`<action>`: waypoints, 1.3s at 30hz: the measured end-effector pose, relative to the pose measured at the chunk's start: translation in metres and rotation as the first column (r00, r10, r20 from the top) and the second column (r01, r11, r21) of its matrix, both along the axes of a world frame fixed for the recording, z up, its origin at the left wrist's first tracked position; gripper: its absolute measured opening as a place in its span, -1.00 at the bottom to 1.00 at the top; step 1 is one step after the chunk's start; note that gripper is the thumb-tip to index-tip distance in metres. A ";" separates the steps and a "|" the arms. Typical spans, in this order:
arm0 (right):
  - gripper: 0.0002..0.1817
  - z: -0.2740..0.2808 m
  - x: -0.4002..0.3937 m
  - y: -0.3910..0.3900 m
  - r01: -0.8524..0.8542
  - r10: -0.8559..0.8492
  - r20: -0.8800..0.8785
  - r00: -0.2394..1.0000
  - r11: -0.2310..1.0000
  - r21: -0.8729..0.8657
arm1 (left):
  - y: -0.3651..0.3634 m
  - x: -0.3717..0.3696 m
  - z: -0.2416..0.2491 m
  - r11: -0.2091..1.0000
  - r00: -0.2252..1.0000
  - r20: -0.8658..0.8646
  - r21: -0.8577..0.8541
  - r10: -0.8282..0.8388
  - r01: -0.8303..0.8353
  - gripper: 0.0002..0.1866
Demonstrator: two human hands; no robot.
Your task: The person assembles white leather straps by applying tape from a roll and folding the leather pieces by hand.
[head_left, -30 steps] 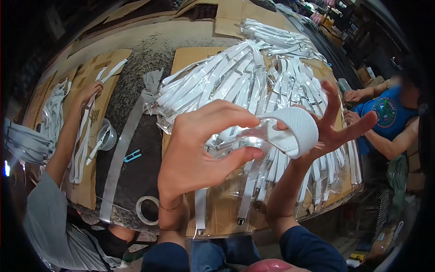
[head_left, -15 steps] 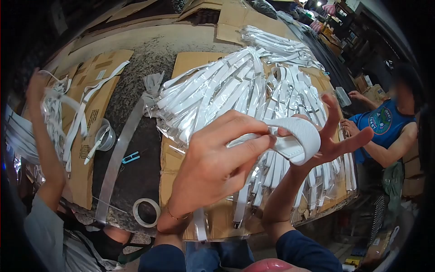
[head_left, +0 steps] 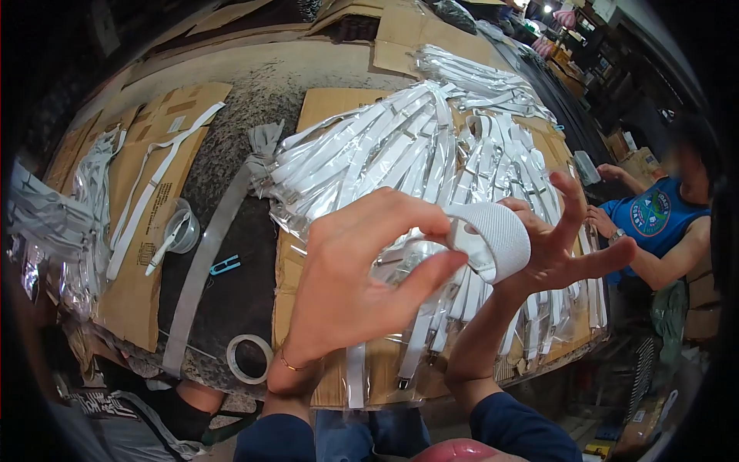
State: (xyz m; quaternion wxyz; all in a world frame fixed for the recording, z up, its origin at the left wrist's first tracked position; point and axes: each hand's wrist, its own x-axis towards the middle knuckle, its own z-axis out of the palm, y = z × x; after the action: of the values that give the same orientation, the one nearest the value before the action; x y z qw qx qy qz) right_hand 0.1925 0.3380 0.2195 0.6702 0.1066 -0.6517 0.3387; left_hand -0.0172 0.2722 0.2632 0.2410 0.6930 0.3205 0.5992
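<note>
A white ribbed strap (head_left: 504, 239) is coiled into a wide loop in front of me. My right hand (head_left: 550, 250) holds the loop from its far side, with some fingers behind or inside the coil and others spread outward. At the near side of the coil, my left hand (head_left: 346, 277) has its thumb and index finger apart, fingertips right at the strap's edge. Below both hands lies a big spread of white straps in clear plastic sleeves (head_left: 369, 146), fanned over a cardboard sheet (head_left: 327, 104).
Left of the pile are a grey band (head_left: 204, 277), a blue clip tool (head_left: 225, 265), a tape roll (head_left: 249, 359) and a plastic cup (head_left: 185, 229). More straps (head_left: 100, 177) lie on another cardboard (head_left: 165, 119). A person in a blue top (head_left: 654, 212) sits at the right.
My left thumb and index finger have parted from their pinch on the strap. The coil has turned slightly in my right hand. At the left, another person's arm has left the view.
</note>
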 end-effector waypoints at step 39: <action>0.32 0.023 -0.025 -0.016 0.441 -0.253 0.390 0.886 0.721 -0.534 | 0.031 0.014 -0.028 0.947 0.968 0.252 -0.310 0.000 0.081 -0.75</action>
State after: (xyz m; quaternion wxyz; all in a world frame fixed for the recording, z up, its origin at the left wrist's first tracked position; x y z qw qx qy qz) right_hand 0.1679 0.3224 0.2426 0.6171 -0.2908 -0.6063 0.4086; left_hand -0.0029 0.3034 0.2350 0.4000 0.5710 0.3654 0.6168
